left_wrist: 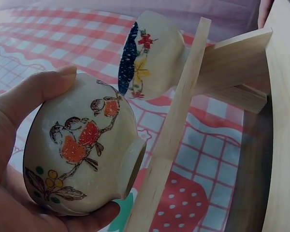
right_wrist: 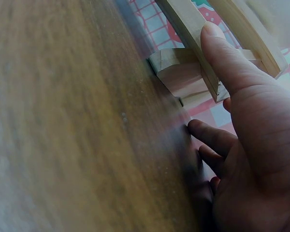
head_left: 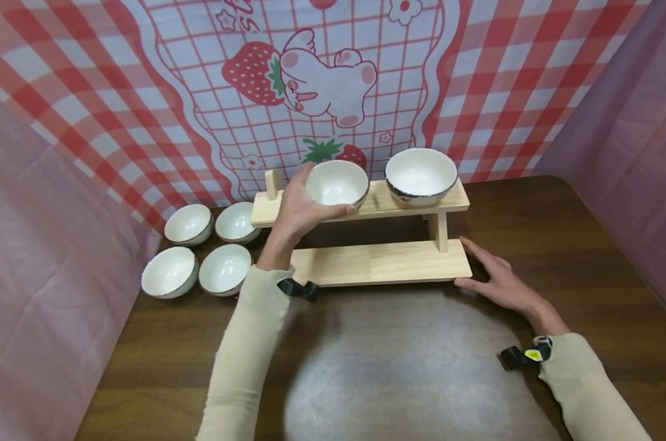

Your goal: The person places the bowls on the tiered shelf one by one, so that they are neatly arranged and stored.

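My left hand grips a white bowl, thumb on one side and fingers on the other. Orange and red birds on a branch decorate its outside in the left wrist view, where its foot is close over the upper board of a two-tier wooden shelf. To the right on that same board stands another bowl, with a dark blue rim band and red and yellow flowers. My right hand holds the right end of the lower board, thumb at the front corner and index finger at the back.
Several white bowls stand on the brown table, left of the shelf. A short wooden post rises at the upper board's left end. A red checked cloth hangs behind, with pink curtains at both sides.
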`<control>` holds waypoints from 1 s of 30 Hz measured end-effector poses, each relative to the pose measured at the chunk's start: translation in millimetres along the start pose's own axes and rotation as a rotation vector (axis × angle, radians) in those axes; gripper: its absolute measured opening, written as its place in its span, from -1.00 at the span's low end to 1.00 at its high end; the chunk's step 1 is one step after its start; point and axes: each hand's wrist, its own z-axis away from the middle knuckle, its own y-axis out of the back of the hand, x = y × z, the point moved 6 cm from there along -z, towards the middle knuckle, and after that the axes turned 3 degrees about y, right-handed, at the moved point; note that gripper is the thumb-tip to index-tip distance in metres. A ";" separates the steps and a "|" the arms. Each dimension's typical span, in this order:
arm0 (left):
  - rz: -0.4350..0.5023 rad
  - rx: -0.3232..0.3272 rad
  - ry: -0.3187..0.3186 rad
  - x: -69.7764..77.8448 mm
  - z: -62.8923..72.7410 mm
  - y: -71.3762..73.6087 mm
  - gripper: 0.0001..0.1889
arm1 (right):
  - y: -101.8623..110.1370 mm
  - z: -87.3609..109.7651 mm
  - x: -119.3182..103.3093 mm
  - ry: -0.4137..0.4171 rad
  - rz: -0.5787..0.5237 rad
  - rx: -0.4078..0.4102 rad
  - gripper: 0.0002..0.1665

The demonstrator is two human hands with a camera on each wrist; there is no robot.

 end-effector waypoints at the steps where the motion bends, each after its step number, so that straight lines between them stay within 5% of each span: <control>1: 0.001 -0.001 -0.003 0.1 -1.3 -1.5 0.22 | 0.0 0.0 -0.1 0.000 -0.001 0.000 0.09; 30: 0.030 -0.015 0.030 1.9 -18.5 -23.8 0.28 | -0.1 0.3 0.4 -0.015 -0.015 -0.003 0.10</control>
